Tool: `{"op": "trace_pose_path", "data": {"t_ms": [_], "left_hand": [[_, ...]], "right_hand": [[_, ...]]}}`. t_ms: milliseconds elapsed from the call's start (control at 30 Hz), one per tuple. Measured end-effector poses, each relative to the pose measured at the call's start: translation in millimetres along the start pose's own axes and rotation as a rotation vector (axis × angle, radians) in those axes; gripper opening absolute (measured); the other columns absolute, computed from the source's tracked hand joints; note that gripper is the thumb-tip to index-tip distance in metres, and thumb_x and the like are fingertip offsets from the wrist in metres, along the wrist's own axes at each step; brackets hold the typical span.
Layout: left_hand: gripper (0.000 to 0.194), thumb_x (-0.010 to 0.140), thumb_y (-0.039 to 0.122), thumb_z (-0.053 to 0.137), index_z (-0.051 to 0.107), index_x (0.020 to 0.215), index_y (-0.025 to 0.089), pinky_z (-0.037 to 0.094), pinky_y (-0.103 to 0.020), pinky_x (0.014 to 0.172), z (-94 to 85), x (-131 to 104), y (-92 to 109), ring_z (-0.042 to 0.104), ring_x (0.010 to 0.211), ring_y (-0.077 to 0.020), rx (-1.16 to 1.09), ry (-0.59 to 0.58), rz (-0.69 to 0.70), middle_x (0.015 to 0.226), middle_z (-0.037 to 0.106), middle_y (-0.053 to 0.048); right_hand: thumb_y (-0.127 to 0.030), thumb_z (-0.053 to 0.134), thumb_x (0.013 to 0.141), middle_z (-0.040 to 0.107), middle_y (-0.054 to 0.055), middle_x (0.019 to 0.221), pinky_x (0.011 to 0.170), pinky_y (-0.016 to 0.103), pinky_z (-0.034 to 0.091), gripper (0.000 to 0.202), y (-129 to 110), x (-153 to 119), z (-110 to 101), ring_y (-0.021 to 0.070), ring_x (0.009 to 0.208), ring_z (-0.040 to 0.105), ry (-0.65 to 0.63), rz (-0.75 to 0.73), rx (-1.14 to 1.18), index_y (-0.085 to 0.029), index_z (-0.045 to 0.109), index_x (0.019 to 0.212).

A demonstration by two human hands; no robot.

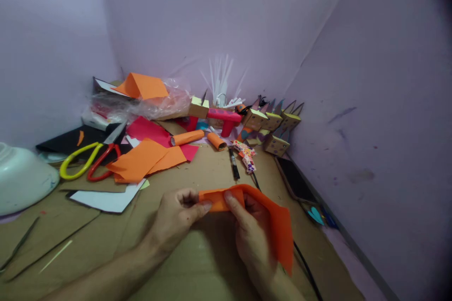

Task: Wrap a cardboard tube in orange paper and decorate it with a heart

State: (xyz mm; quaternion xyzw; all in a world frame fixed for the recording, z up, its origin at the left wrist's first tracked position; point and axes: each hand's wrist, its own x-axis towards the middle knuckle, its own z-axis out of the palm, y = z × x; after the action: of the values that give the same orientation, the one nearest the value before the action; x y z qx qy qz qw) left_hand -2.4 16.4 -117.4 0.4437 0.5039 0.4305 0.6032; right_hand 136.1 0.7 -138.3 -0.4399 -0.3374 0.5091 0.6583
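Note:
A strip of orange paper [280, 225] is stretched between my hands above the cardboard, its long end bending over and hanging down behind my right hand. My left hand [183, 216] pinches the strip's left end between thumb and fingers. With its thumb pressed on the front and its fingers behind, my right hand [250, 230] grips a folded-over part of the same paper. Just beyond the paper lie a black marker [233, 163] and a colourful patterned glue gun [247, 155].
Scissors [100, 160] with yellow and red handles lie left, beside orange sheets [141, 160] and a white bottle [24, 178]. Two orange rolls [187, 138] and several small cardboard boxes [277, 145] stand toward the back. A phone [296, 178] rests by the right wall; a black cable runs right.

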Motion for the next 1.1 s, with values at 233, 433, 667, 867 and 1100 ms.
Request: {"op": "trace_pose_path", "data": {"t_ms": [233,433,667,867,1100], "left_hand": [[0.04,0.054,0.033,0.077,0.059,0.084,0.014,0.044,-0.021,0.059,0.1,0,-2,0.056,0.065,-0.0119,-0.025,-0.062,-0.033,0.073,0.063,-0.001],[0.035,0.052,0.027,0.079,0.06,0.079,0.015,0.046,-0.024,0.061,-1.5,3,-1,0.059,0.063,-0.0131,-0.182,-0.01,-0.068,0.07,0.066,0.0],[0.043,0.058,0.026,0.077,0.057,0.094,0.013,0.05,-0.03,0.066,-1.8,6,2,0.064,0.076,-0.0201,-0.395,-0.075,-0.092,0.09,0.068,-0.009],[0.04,0.065,0.028,0.073,0.057,0.098,0.012,0.052,-0.034,0.073,4.4,3,-6,0.063,0.079,-0.0195,-0.441,-0.136,-0.115,0.092,0.066,-0.009],[0.045,0.06,0.03,0.07,0.055,0.097,0.011,0.049,-0.03,0.068,5.8,-4,-2,0.061,0.078,-0.0197,-0.012,-0.208,-0.034,0.088,0.065,-0.009]], "right_hand": [[-0.03,0.071,0.07,0.063,-0.003,0.062,0.056,0.022,0.041,0.014,0,-1,0,0.0124,0.058,0.054,-0.057,0.022,-0.17,-0.017,0.067,0.068],[-0.025,0.076,0.061,0.071,0.001,0.08,0.07,0.027,0.05,0.025,-3,-4,3,0.0166,0.073,0.064,-0.111,0.049,-0.048,-0.02,0.066,0.084],[-0.019,0.079,0.057,0.069,0.003,0.094,0.073,0.029,0.053,0.048,3,-5,6,0.018,0.082,0.066,-0.065,-0.019,0.05,-0.023,0.057,0.1],[-0.038,0.071,0.07,0.068,0.008,0.097,0.077,0.031,0.05,0.035,10,-4,4,0.0204,0.087,0.063,-0.183,0.122,-0.02,-0.016,0.062,0.096],[-0.037,0.071,0.068,0.07,0.007,0.083,0.065,0.027,0.05,0.032,4,-2,2,0.0177,0.071,0.063,-0.145,0.241,0.047,-0.013,0.065,0.088]]}}
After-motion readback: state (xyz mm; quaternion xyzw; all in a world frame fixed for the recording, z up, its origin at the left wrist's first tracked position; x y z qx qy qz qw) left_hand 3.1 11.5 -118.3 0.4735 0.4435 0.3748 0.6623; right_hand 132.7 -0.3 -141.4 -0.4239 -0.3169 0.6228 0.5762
